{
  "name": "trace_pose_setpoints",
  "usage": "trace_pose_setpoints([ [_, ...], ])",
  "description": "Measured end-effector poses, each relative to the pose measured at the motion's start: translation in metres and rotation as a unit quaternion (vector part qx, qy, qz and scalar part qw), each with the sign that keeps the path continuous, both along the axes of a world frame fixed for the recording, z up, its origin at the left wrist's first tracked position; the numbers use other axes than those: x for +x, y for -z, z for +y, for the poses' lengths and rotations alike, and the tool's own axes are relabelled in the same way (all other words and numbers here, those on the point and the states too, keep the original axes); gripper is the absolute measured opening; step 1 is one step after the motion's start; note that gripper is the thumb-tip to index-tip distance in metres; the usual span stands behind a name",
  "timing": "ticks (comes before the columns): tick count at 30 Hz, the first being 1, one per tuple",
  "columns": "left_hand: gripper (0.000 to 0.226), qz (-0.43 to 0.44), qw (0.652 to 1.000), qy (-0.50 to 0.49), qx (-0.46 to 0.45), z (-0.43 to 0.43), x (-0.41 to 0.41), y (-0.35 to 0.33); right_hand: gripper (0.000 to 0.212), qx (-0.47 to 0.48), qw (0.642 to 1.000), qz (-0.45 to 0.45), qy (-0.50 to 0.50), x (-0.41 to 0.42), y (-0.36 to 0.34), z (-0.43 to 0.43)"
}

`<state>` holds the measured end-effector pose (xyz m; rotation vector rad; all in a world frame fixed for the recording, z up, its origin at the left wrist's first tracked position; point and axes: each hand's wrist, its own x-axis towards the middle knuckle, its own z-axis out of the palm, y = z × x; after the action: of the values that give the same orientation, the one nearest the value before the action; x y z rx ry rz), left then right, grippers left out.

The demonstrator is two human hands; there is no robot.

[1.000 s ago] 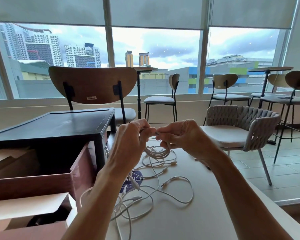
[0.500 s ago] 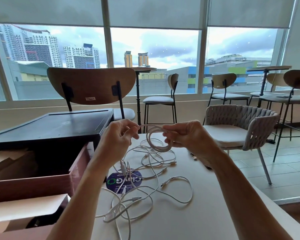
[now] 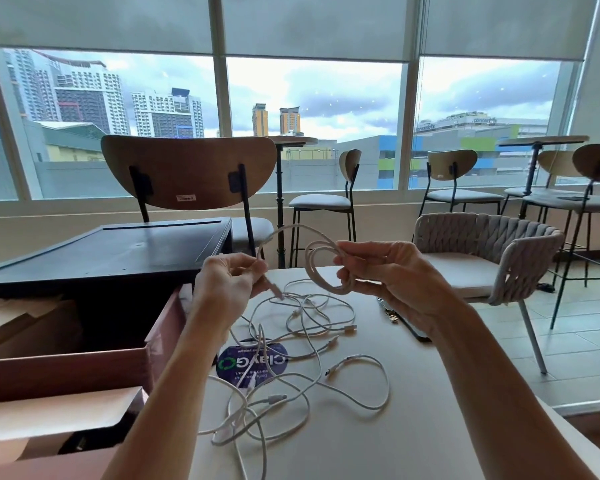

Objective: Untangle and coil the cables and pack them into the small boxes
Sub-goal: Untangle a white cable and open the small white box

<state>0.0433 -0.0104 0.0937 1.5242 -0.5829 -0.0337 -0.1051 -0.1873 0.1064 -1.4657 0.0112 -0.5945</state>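
Note:
My right hand [image 3: 388, 275] grips a small coil of white cable [image 3: 317, 271] held up above the table. From the coil a loose length arcs left to my left hand [image 3: 229, 282], which pinches the cable near its plug end. Below my hands a tangle of white cables [image 3: 291, 358] lies spread on the pale table [image 3: 378, 445]. An open brown cardboard box [image 3: 84, 362] stands at the left, with a flap of another box [image 3: 49, 417] in front of it.
A black box-like stand [image 3: 111, 251] sits behind the cardboard box. A round blue sticker [image 3: 252, 363] lies under the cables. A dark flat object [image 3: 404, 323] lies at the table's right. A woven chair [image 3: 482, 268] and bar stools stand beyond.
My hands have moved apart. The left hand has drawn the cable's free end out to the left, and the coil in my right hand has opened wider.

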Motion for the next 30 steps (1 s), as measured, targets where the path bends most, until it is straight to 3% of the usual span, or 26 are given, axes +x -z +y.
trace_pose_setpoints([
  [2,0.006,0.131,0.980,0.090,-0.118,-0.003,-0.008,-0.006,0.024,-0.007,1.000,-0.001,-0.004,0.002,0.000,0.002],
  [4,0.007,0.205,0.955,0.141,-0.159,-0.006,-0.018,-0.010,0.023,-0.006,1.000,-0.007,0.001,0.003,0.000,0.004],
  [10,0.013,0.264,0.922,0.257,-0.120,-0.012,-0.030,-0.011,0.022,-0.013,0.997,-0.026,0.070,0.012,0.001,0.009],
  [17,0.023,0.245,0.917,0.304,-0.080,-0.015,-0.036,-0.012,0.024,-0.022,0.993,-0.045,0.105,0.015,0.003,0.012],
  [21,0.036,0.171,0.955,0.240,-0.022,-0.022,-0.036,-0.009,0.023,-0.051,0.992,-0.052,0.108,0.018,0.003,0.016],
  [23,0.030,0.150,0.967,0.205,-0.014,-0.024,-0.035,-0.007,0.024,-0.075,0.989,-0.055,0.119,0.020,0.004,0.017],
  [26,0.030,0.126,0.973,0.191,-0.002,-0.023,-0.033,-0.006,0.025,-0.109,0.982,-0.059,0.145,0.021,0.005,0.017],
  [30,0.046,0.149,0.971,0.186,-0.015,-0.021,-0.033,-0.009,0.025,-0.145,0.969,-0.065,0.189,0.023,0.006,0.016],
])
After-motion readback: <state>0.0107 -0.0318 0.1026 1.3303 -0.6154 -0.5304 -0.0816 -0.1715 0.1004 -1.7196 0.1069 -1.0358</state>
